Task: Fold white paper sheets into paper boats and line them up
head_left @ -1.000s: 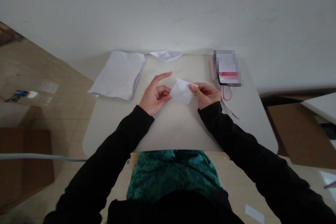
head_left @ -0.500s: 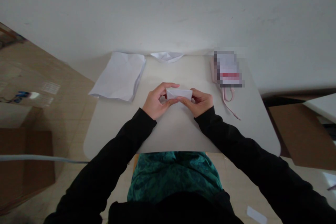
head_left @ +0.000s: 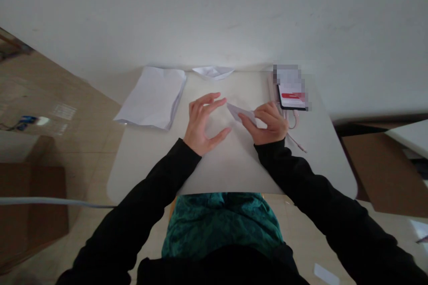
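Observation:
Between the thumb and fingers of my right hand (head_left: 269, 122) is a small folded piece of white paper (head_left: 239, 112), tilted with one corner pointing left. My left hand (head_left: 204, 124) is open beside it, thumb and fingers spread apart. Its fingertips are close to the paper's left corner, and I cannot tell whether they touch. Both hands are over the white table (head_left: 220, 169). Behind them, a folded paper boat (head_left: 213, 72) lies at the table's back edge.
A stack of white paper sheets (head_left: 152, 98) lies at the back left. At the back right, a phone (head_left: 292, 98) leans on a pink stand, with a pink cable (head_left: 296, 140) in front. Cardboard boxes stand on the floor at left (head_left: 43, 205) and right (head_left: 384, 169).
My left hand has let go of the folded paper and spread its fingers. My right hand has moved a little right with the paper, which has turned from level to slanted.

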`<state>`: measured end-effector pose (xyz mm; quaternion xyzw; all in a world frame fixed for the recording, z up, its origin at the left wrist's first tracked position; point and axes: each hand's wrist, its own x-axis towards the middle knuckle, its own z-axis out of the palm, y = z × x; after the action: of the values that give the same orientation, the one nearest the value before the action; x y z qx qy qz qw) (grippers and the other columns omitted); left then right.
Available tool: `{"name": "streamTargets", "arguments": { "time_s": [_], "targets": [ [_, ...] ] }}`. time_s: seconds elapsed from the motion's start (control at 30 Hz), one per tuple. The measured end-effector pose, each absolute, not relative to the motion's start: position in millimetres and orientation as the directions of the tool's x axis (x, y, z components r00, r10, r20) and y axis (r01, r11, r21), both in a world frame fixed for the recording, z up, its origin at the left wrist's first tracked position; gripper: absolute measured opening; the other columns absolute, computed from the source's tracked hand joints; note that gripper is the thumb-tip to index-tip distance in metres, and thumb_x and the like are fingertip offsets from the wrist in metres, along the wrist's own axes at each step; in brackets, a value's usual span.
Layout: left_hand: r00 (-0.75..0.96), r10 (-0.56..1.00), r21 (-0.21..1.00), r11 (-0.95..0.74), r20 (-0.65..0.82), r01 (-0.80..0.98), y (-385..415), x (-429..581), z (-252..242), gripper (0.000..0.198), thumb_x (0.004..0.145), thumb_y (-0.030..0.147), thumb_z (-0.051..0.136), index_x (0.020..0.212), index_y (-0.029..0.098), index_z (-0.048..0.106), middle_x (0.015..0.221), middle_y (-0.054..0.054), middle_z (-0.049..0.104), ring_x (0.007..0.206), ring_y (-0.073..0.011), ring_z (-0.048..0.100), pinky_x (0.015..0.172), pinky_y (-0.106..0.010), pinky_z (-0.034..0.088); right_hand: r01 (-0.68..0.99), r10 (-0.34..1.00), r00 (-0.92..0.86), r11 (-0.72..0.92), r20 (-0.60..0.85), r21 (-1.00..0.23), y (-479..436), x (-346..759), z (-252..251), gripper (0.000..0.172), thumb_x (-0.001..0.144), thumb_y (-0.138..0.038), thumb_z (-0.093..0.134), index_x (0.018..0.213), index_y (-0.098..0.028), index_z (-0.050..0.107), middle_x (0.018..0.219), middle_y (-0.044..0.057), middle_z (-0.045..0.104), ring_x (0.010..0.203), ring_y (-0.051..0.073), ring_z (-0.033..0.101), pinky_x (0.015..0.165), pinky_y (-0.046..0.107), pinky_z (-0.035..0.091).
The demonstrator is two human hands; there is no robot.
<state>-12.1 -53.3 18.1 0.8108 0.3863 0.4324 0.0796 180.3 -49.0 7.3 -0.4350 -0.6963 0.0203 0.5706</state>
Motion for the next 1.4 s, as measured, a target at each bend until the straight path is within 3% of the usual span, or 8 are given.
{"name": "streamTargets", "arguments": {
  "time_s": [0.1,0.23,0.47,0.6,0.83,0.97,1.13,1.4],
  "targets": [
    [0.416,0.590,0.258,-0.740,0.692,0.621,-56.1,-13.5,18.3,0.049,0.078,0.038,0.070,0.123,0.028,0.054,0.130,-0.008,0.056,0.111,-0.0245,0.051,0.091,-0.042,0.037,0.639,0.414,-0.253,0.750,0.874,-0.170,-52.1,179.0,7.7,0.009,0.081,-0.023,0.064,0.072,-0.020,0.065,0.061,0.001,0.054,0.064,0.014,0.045,0.058,0.030,0.035],
    [0.472,0.496,0.140,-0.782,0.729,0.608,-54.8,-16.2,12.2,0.022,0.084,0.031,0.065,0.105,0.032,0.065,0.099,0.000,0.070,0.081,-0.0158,0.055,0.075,-0.035,0.035,0.716,0.397,-0.368,0.698,0.841,-0.016,-57.2,171.9,4.0,0.026,0.086,-0.022,0.057,0.060,-0.021,0.057,0.062,0.002,0.052,0.065,0.015,0.043,0.058,0.032,0.031],
    [0.396,0.607,0.394,-0.772,0.689,0.499,-54.4,-13.1,15.7,0.010,0.089,0.027,0.058,0.084,0.022,0.067,0.085,-0.001,0.071,0.075,-0.0120,0.063,0.070,-0.030,0.042,0.581,0.509,-0.309,0.770,0.803,-0.265,-55.0,174.4,0.0,0.011,0.086,-0.030,0.059,0.083,-0.024,0.068,0.076,0.006,0.057,0.076,0.018,0.048,0.065,0.034,0.042],
    [0.327,0.674,0.499,-0.722,0.662,0.479,-55.8,-14.0,19.7,0.011,0.090,0.026,0.056,0.087,0.021,0.066,0.089,-0.002,0.072,0.084,-0.0123,0.065,0.077,-0.029,0.047,0.533,0.483,-0.324,0.804,0.813,-0.265,-49.2,188.6,-1.3,0.016,0.085,-0.021,0.059,0.093,-0.030,0.070,0.079,0.003,0.061,0.079,0.017,0.052,0.068,0.034,0.044],
    [0.420,0.622,0.279,-0.724,0.661,0.631,-47.9,-25.5,8.7,0.005,0.085,0.022,0.063,0.085,0.025,0.067,0.089,0.001,0.073,0.088,-0.0164,0.064,0.083,-0.036,0.041,0.579,0.390,-0.414,0.810,0.822,-0.092,-40.9,191.4,-11.8,0.019,0.085,-0.018,0.056,0.073,-0.025,0.069,0.067,0.002,0.061,0.067,0.015,0.046,0.057,0.030,0.037],
    [0.514,0.603,0.217,-0.751,0.611,0.624,-47.0,-24.1,6.4,0.009,0.087,0.020,0.060,0.086,0.024,0.067,0.089,0.000,0.072,0.083,-0.0162,0.060,0.078,-0.035,0.040,0.592,0.492,-0.456,0.790,0.742,-0.160,-39.3,184.7,-15.0,0.034,0.091,-0.021,0.046,0.063,-0.022,0.067,0.063,0.004,0.057,0.060,0.014,0.039,0.054,0.028,0.035],
    [0.605,0.585,0.166,-0.779,0.541,0.605,-47.4,-22.8,2.9,0.012,0.089,0.025,0.058,0.088,0.021,0.068,0.082,-0.003,0.068,0.079,-0.0161,0.058,0.071,-0.033,0.039,0.483,0.507,-0.505,0.837,0.699,-0.258,-33.8,188.1,-21.3,0.026,0.090,-0.021,0.049,0.077,-0.020,0.071,0.069,0.005,0.060,0.063,0.014,0.044,0.055,0.027,0.040],
    [0.615,0.616,0.304,-0.783,0.492,0.542,-45.6,-27.3,-2.4,0.016,0.089,0.028,0.057,0.094,0.018,0.069,0.083,-0.005,0.064,0.076,-0.0154,0.056,0.069,-0.031,0.043,0.309,0.562,-0.548,0.824,0.619,-0.475,-27.0,210.7,-24.1,0.018,0.080,-0.038,0.066,0.077,-0.022,0.072,0.081,0.007,0.068,0.069,0.015,0.060,0.057,0.029,0.051]
  ]
}}
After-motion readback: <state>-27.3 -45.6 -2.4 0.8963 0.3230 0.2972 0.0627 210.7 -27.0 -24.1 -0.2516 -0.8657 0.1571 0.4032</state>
